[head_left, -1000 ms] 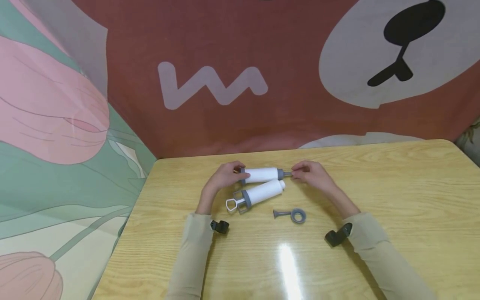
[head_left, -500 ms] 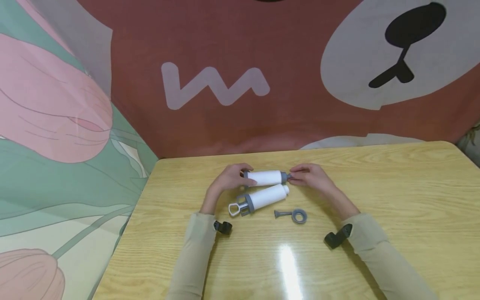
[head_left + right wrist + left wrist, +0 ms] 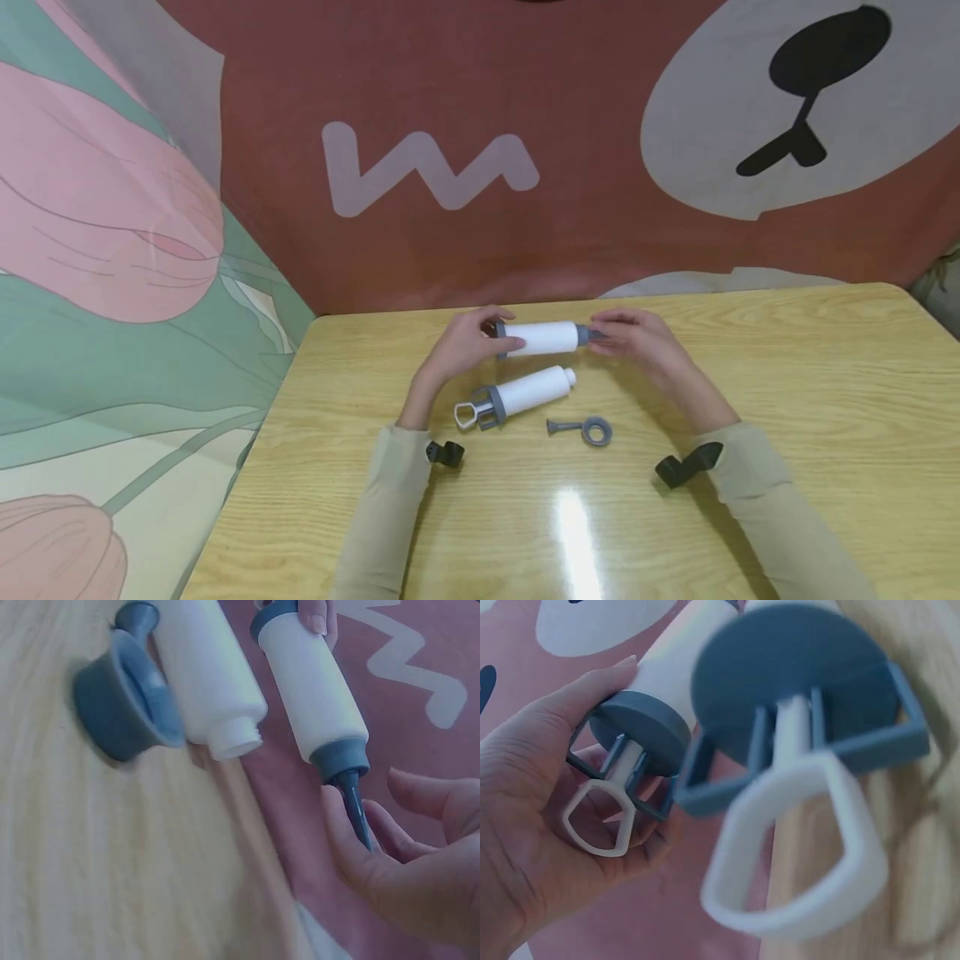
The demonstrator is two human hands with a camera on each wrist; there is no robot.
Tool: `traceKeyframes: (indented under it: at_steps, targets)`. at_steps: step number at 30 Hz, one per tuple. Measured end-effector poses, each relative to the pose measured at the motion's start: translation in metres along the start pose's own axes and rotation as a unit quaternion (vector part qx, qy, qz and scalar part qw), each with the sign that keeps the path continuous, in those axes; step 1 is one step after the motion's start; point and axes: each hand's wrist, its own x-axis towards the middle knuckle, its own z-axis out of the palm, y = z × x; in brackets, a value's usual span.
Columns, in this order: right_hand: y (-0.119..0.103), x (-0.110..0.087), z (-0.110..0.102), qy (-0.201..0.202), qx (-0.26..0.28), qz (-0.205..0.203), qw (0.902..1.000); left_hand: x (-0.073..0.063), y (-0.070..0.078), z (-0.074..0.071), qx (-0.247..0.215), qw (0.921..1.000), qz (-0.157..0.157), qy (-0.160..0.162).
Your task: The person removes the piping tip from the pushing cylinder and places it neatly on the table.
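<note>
Head view: your left hand (image 3: 467, 342) grasps a white plastic tube with grey end fittings (image 3: 543, 337), held crosswise between your two hands over the far part of the pale wood-grain table (image 3: 787, 467). Your right hand (image 3: 645, 340) pinches a slender dark-grey nozzle (image 3: 355, 806) at the tube's right end, where a short grey collar (image 3: 340, 757) meets the white barrel.

Left wrist view: your left thumb lies against the barrel, and your fingers pass behind the grey frame at the end — a small white loop handle (image 3: 609, 851) protrudes there, toward your palm.

Nearer to you, a second white tube with a grey flanged end (image 3: 534, 390) rests obliquely on the table, apart from both hands; its larger-looking white plastic loop (image 3: 739, 847) points left, and its white threaded neck (image 3: 236, 739) lies exposed at the right. Nearer still, slightly to the right, lies a loose grey piece — a flared stem joined to a ring (image 3: 573, 426). Behind the table hangs a reddish-brown printed cloth (image 3: 525, 250), bearing a pale zigzag.
</note>
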Motion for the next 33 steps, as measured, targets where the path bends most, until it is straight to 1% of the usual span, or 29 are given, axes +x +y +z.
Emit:
traceKeyframes:
  at_steps: [6, 10, 15, 17, 21, 26, 28, 33]
  targets:
    - [-0.012, -0.007, 0.002, -0.014, -0.019, -0.012, 0.9996, -0.004, 0.009, -0.001, -0.024, 0.9985, 0.044, 0.024]
    - [-0.016, -0.012, 0.005, -0.021, -0.026, -0.016, 0.9993, -0.008, 0.017, -0.002, -0.025, 0.9976, 0.055, 0.034]
    - [-0.021, -0.017, 0.011, -0.018, -0.067, -0.019, 0.9974, -0.012, 0.024, -0.003, -0.013, 0.9964, 0.071, 0.044]
    - [-0.023, -0.018, 0.013, -0.013, -0.075, -0.025, 0.9967, -0.013, 0.026, -0.004, -0.01, 0.9956, 0.08, 0.048]
    - [-0.026, -0.022, 0.017, -0.001, -0.061, -0.032, 0.9976, -0.018, 0.03, -0.007, -0.026, 0.9932, 0.101, 0.05]
    - [-0.031, -0.027, 0.019, 0.011, -0.044, -0.031, 0.9985, -0.022, 0.034, -0.011, -0.083, 0.9873, 0.125, 0.052]
    - [-0.033, -0.03, 0.019, 0.014, -0.038, -0.032, 0.9987, -0.024, 0.035, -0.012, -0.105, 0.985, 0.127, 0.052]
    - [-0.037, -0.035, 0.02, 0.018, -0.011, -0.041, 0.9989, -0.026, 0.038, -0.017, -0.126, 0.9843, 0.113, 0.05]
